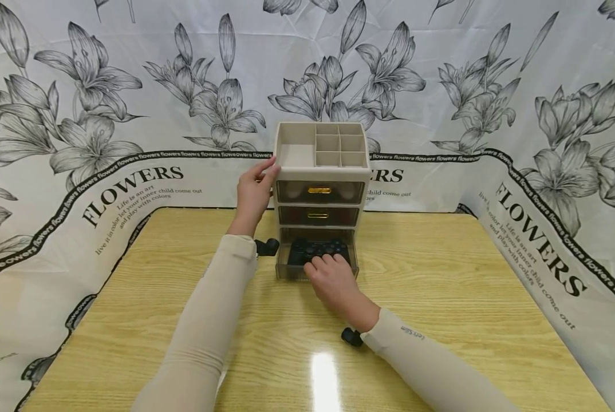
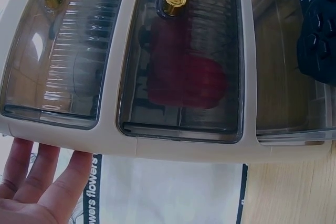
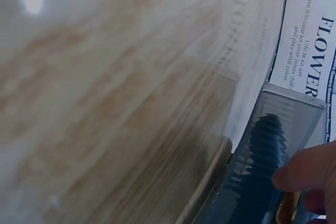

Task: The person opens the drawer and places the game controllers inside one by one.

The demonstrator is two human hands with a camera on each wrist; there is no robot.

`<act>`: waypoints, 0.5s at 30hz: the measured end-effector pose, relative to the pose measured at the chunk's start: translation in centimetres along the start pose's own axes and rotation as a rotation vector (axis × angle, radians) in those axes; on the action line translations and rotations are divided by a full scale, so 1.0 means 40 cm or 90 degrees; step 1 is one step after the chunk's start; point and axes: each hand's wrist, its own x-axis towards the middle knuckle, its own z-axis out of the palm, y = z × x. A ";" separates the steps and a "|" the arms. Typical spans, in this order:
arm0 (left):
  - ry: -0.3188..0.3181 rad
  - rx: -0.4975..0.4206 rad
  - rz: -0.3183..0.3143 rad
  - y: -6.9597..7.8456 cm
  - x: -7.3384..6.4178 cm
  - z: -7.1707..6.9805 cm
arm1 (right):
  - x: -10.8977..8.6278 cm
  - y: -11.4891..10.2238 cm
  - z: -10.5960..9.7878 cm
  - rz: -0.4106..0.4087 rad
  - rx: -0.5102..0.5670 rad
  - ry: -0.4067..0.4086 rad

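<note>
A cream desktop organizer stands on the table with its bottom drawer pulled out. In that drawer lies a black game controller, marked SONY in the left wrist view. My left hand rests against the organizer's upper left side, its fingers straight along the edge. At the bottom drawer's front, my right hand has its fingers curled and pinches at the gold handle, which the hand partly hides.
Two closed, see-through drawers with gold handles sit above; a red object shows through the middle one. The organizer's top has divided compartments. Floral cloth surrounds the wooden table at the back and sides.
</note>
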 end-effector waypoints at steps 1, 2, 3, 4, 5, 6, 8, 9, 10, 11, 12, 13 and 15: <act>0.000 -0.001 0.000 0.000 0.000 0.000 | 0.001 0.000 0.001 -0.001 0.003 0.001; 0.001 0.000 0.001 0.000 0.000 0.000 | 0.002 0.001 0.002 -0.001 0.005 0.004; 0.001 0.000 0.001 0.000 0.000 -0.001 | 0.004 0.002 0.002 -0.001 0.005 0.007; 0.001 0.000 0.001 0.000 0.001 -0.001 | 0.006 0.003 0.003 -0.001 0.006 0.011; 0.001 0.000 0.001 0.001 0.000 -0.001 | 0.008 0.004 0.003 0.000 0.006 0.015; 0.001 -0.001 0.002 0.002 0.000 -0.001 | 0.009 0.005 0.004 0.002 0.006 0.019; 0.000 -0.001 0.001 0.003 0.000 -0.001 | 0.012 0.009 0.008 0.007 0.005 0.030; -0.001 -0.002 0.001 0.003 0.001 -0.001 | 0.012 0.011 0.010 0.010 0.005 0.029; -0.001 -0.004 0.001 0.003 0.001 -0.001 | 0.012 0.013 0.012 0.014 0.007 0.029; -0.001 -0.005 0.003 0.003 0.000 0.000 | 0.011 0.015 0.014 0.018 0.009 0.029; -0.001 -0.005 0.004 0.003 0.000 0.000 | 0.011 0.017 0.016 0.021 0.011 0.028; -0.001 -0.006 0.005 0.003 0.000 -0.001 | 0.010 0.019 0.019 0.023 0.014 0.028; 0.000 -0.004 0.008 0.002 0.000 -0.001 | 0.010 0.023 0.021 0.025 0.022 0.026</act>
